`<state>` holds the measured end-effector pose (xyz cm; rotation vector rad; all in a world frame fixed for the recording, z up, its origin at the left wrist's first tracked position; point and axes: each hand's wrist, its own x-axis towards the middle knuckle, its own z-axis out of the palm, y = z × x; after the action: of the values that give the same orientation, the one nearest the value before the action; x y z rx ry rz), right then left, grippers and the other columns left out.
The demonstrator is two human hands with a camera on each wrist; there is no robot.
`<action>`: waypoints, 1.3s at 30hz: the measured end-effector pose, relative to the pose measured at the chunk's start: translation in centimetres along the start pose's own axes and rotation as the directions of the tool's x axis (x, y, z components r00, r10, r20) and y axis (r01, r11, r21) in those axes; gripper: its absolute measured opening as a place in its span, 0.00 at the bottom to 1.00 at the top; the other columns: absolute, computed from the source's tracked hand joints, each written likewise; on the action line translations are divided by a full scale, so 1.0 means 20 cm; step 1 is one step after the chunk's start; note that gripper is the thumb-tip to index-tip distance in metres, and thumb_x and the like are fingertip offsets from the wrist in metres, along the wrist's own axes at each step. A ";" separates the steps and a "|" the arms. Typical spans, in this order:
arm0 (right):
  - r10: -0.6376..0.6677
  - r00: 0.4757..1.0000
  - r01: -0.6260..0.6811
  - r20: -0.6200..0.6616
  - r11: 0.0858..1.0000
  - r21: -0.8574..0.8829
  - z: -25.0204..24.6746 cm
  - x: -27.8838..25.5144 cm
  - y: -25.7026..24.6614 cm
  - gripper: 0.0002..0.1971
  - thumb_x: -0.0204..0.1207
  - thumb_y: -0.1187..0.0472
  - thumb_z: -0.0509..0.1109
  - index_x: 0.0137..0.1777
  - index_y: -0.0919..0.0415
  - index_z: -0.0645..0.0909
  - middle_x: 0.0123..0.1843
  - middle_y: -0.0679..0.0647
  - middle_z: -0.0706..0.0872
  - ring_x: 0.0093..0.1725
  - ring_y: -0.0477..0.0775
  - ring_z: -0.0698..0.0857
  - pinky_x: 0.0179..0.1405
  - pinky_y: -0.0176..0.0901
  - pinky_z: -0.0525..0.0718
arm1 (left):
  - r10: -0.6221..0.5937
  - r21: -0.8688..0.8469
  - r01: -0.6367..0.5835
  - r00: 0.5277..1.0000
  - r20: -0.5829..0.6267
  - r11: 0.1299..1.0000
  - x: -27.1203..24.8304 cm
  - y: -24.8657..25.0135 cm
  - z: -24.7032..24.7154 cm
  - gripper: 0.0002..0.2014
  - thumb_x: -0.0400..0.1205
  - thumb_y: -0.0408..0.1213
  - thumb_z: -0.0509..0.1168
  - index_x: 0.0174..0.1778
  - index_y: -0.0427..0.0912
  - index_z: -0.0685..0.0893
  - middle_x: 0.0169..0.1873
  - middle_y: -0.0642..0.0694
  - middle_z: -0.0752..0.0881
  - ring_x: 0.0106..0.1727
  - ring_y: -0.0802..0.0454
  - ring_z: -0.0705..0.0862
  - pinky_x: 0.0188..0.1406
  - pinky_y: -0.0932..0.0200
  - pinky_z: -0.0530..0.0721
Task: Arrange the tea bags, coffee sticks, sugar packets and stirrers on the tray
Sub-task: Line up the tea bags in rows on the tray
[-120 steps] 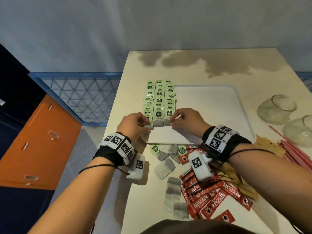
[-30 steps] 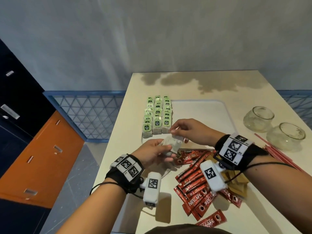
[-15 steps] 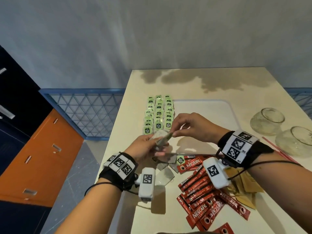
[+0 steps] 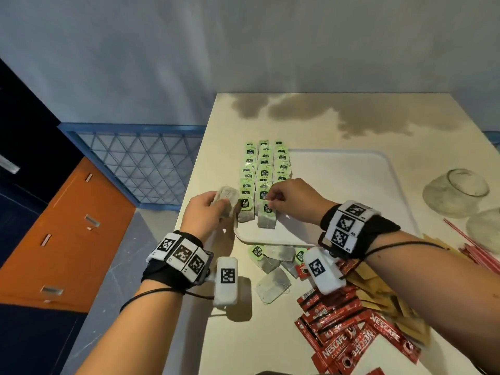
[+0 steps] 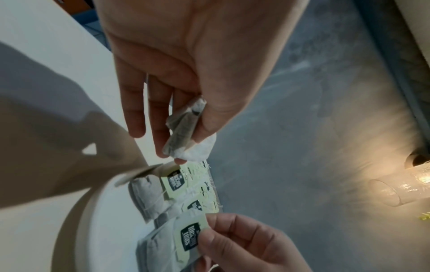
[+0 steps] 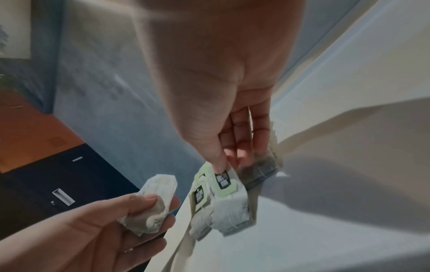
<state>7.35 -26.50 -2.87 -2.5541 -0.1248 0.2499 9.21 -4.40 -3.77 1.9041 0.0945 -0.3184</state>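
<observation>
Green-tagged paper tea bag, pinched by my right hand, joins the white plastic tray. My left hand grips spare grey tea bags. Next, I judge: release, align rows.

Red coffee sticks read "NESCAFE CLASSIC"; tea tags illegible.

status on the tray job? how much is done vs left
Done: three columns of tea bags line the left side of the tray. In hand: the right hand pinches the tag of a bag at the middle column's near end; the left hand holds spare tea bags. Left: loose tea bags, coffee sticks, sugar packets and stirrers, all on the table.
</observation>
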 end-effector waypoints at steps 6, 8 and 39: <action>0.005 0.998 -0.005 -0.056 1.000 0.003 0.00 0.06 -0.04 0.04 0.79 0.60 0.73 0.50 0.58 0.88 0.41 0.46 0.84 0.43 0.48 0.81 0.46 0.43 0.81 | 0.018 -0.060 -0.022 0.998 -0.065 0.998 0.02 -0.01 -0.02 0.03 0.78 0.29 0.71 0.40 0.33 0.87 0.32 0.42 0.87 0.32 0.52 0.83 0.32 0.62 0.84; 0.007 0.998 -0.007 -0.058 1.000 -0.011 0.00 0.07 -0.05 0.04 0.79 0.61 0.72 0.50 0.57 0.88 0.42 0.47 0.86 0.45 0.49 0.83 0.47 0.43 0.81 | -0.010 -0.109 0.003 0.998 -0.067 0.994 0.02 -0.02 -0.01 0.03 0.78 0.29 0.72 0.43 0.32 0.87 0.33 0.43 0.87 0.32 0.53 0.85 0.34 0.60 0.88; 0.205 0.936 -0.038 -0.287 0.869 0.494 -0.09 -0.37 -0.11 0.08 0.80 0.61 0.67 0.41 0.62 0.82 0.38 0.59 0.89 0.40 0.60 0.88 0.45 0.59 0.89 | 0.334 0.038 -0.333 0.943 -0.003 0.942 -0.30 0.23 0.40 0.12 0.82 0.46 0.69 0.40 0.43 0.91 0.28 0.49 0.90 0.35 0.52 0.90 0.44 0.50 0.90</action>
<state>0.43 -26.75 0.98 -2.0643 0.2095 -0.0998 3.08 -12.96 -0.59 1.9189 -0.2285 -0.0806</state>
